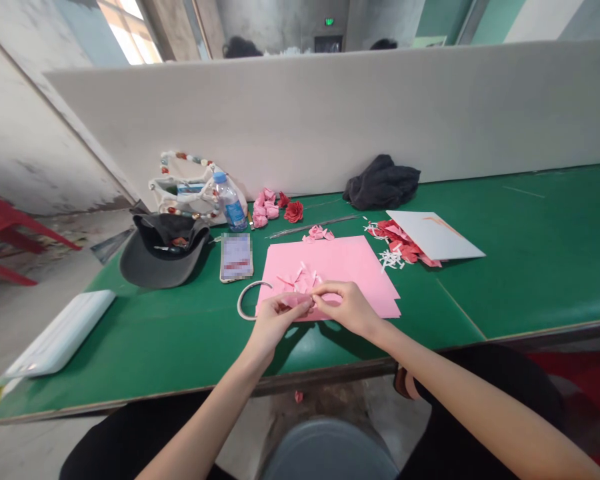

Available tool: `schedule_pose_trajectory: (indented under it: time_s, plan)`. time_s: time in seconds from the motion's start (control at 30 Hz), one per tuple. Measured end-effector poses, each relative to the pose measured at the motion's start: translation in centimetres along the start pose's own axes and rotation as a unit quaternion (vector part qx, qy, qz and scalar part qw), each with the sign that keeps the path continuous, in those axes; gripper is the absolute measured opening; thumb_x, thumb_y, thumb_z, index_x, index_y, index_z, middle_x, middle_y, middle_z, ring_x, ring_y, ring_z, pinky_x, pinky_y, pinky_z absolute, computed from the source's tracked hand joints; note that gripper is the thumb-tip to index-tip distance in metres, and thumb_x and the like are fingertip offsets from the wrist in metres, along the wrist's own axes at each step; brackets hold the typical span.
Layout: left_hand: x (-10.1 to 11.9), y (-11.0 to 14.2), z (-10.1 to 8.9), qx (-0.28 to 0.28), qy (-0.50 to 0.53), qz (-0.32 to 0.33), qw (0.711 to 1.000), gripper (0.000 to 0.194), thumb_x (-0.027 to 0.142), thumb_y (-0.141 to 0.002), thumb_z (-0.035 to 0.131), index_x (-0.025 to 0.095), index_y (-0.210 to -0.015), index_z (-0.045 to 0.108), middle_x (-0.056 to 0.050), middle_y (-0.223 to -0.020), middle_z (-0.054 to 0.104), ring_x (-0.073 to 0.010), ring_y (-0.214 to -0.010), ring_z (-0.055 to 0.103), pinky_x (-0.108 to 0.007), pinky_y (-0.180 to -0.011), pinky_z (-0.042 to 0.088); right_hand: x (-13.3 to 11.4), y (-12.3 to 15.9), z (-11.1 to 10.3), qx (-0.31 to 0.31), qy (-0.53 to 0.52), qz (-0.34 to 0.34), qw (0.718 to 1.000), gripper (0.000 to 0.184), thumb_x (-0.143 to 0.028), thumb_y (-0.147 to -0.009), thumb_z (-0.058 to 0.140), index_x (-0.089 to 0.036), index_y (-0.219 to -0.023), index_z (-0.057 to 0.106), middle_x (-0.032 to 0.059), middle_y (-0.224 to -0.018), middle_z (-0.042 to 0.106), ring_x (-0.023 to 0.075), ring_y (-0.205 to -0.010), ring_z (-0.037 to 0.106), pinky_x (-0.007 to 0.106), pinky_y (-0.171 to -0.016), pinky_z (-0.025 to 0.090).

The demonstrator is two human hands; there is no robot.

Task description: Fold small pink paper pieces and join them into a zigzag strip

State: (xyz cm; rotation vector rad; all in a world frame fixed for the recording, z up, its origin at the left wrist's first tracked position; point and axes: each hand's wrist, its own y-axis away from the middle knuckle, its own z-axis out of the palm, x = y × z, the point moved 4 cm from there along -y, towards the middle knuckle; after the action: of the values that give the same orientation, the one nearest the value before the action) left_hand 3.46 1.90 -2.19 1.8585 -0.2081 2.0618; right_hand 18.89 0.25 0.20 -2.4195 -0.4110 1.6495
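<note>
My left hand (279,319) is closed on a small pink paper piece (296,299) above the front edge of some pink paper sheets (337,263). Meeting it there, my right hand (347,307) pinches with thumb and forefinger at the piece's right end; what lies between those fingertips is too small to make out. Just beyond both hands, a little heap of pink paper strips (300,277) rests on the sheets. A roll of tape or white ring (245,303) lies left of my left hand, partly under the paper's edge.
Behind the sheets are pink paper flowers (266,208), a red paper flower (293,212) and thin wires (313,227). A phone (237,257), bottle (230,203), cap (163,250) and beaded bag (187,190) stand left. Right are red paper pieces (403,241), a white card (433,233) and dark cloth (383,183).
</note>
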Motion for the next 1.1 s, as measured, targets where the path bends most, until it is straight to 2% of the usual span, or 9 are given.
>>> schedule_pose_trajectory:
  time_s: [0.3, 0.63, 0.9, 1.1]
  plan:
    - [0.41, 0.22, -0.06, 0.013, 0.010, 0.008, 1.000, 0.023, 0.029, -0.069, 0.077, 0.012, -0.083, 0.074, -0.009, -0.082, 0.074, -0.0165, -0.076, 0.065, -0.025, -0.073, 0.051, 0.38, -0.20, 0.15, -0.011, -0.064, 0.051, 0.997, 0.016, -0.023, -0.078, 0.059, -0.014, -0.083, 0.072, 0.0074, -0.087, 0.073, 0.0199, -0.084, 0.069, 0.031, -0.080, 0.054]
    - [0.56, 0.28, 0.00, 0.019, -0.003, 0.020, 1.000, 0.026, 0.031, -0.069, 0.076, 0.012, -0.087, 0.074, -0.010, -0.086, 0.074, -0.0185, -0.080, 0.066, -0.026, -0.074, 0.051, 0.56, -0.08, 0.33, -0.009, -0.091, 0.059, 0.994, 0.016, -0.023, -0.078, 0.060, -0.014, -0.084, 0.071, 0.0072, -0.087, 0.073, 0.0197, -0.084, 0.068, 0.031, -0.080, 0.054]
    - [0.53, 0.25, -0.08, 0.020, -0.004, 0.024, 1.000, 0.025, 0.031, -0.069, 0.076, 0.012, -0.086, 0.074, -0.010, -0.085, 0.074, -0.0191, -0.080, 0.066, -0.027, -0.074, 0.051, 0.49, -0.13, 0.33, -0.011, -0.082, 0.050, 0.995, 0.016, -0.023, -0.079, 0.059, -0.015, -0.084, 0.071, 0.0065, -0.087, 0.073, 0.0195, -0.085, 0.068, 0.031, -0.080, 0.053]
    - [-0.15, 0.00, -0.05, 0.006, 0.020, 0.008, 1.000, 0.026, 0.031, -0.069, 0.076, 0.012, -0.087, 0.074, -0.012, -0.089, 0.074, -0.0208, -0.082, 0.067, -0.030, -0.078, 0.051, 0.30, 0.12, 0.38, 0.015, -0.026, 0.027, 0.999, 0.014, -0.021, -0.079, 0.058, -0.016, -0.083, 0.070, 0.0052, -0.087, 0.073, 0.0193, -0.085, 0.068, 0.030, -0.080, 0.052]
